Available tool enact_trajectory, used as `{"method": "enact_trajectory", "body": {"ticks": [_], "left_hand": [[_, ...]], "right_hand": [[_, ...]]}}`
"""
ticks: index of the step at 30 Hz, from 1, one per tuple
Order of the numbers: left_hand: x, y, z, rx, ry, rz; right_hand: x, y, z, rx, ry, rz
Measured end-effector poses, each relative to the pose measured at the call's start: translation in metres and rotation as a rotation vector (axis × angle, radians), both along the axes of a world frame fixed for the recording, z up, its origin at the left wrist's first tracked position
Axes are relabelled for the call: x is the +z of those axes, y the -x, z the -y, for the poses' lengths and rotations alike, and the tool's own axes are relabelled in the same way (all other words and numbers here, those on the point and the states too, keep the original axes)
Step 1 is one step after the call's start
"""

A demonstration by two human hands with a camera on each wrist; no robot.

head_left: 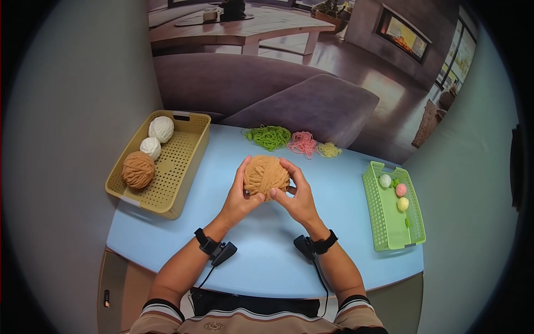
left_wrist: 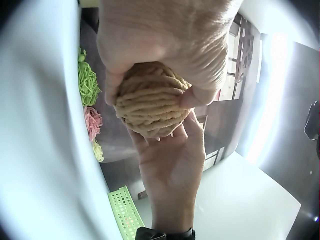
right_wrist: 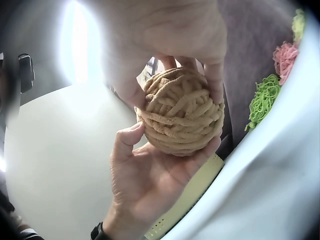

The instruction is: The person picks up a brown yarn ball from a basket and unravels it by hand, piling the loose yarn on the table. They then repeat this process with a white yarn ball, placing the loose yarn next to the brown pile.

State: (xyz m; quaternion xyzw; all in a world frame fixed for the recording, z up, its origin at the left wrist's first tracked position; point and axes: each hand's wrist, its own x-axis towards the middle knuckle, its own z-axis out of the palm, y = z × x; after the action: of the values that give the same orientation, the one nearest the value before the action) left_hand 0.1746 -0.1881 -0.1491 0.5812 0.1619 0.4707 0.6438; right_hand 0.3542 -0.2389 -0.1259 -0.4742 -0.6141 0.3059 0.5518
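A large tan yarn ball (head_left: 267, 177) is held between both hands above the middle of the blue table, its strands wound round in thick bands. The left hand (head_left: 242, 195) grips its left side, thumb at the lower front. On the right side the right hand (head_left: 296, 196) curls its fingers round the ball, thumb also at the front. Both wrist views show the ball close up, the tan yarn ball (left_wrist: 152, 100) in the left wrist view and the same ball (right_wrist: 181, 112) in the right wrist view, with fingers and thumbs of both hands touching it.
A tan basket (head_left: 192, 161) at the left holds two white balls (head_left: 161, 129) and a brown ball (head_left: 138, 170). Green (head_left: 269, 137), pink (head_left: 302, 143) and yellow yarn (head_left: 329, 150) lie along the back edge. A green basket (head_left: 379, 214) at the right holds several small items.
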Motion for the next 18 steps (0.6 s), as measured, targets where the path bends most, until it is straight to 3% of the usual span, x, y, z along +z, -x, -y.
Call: {"method": "enact_trajectory", "body": {"ticks": [8, 11, 18], "left_hand": [[-0.0018, -0.0007, -0.0005, -0.018, 0.007, 0.019], [-0.006, -0.0006, -0.0044, -0.001, -0.018, 0.041], [-0.0074, 0.0019, -0.0075, 0.094, -0.165, -0.056]], "right_hand": [[-0.0017, -0.0027, -0.0004, -0.008, -0.089, 0.07], [-0.0062, -0.0034, -0.0044, 0.026, -0.099, -0.033], [0.0014, -0.0024, -0.0013, 0.113, 0.152, -0.23]]}}
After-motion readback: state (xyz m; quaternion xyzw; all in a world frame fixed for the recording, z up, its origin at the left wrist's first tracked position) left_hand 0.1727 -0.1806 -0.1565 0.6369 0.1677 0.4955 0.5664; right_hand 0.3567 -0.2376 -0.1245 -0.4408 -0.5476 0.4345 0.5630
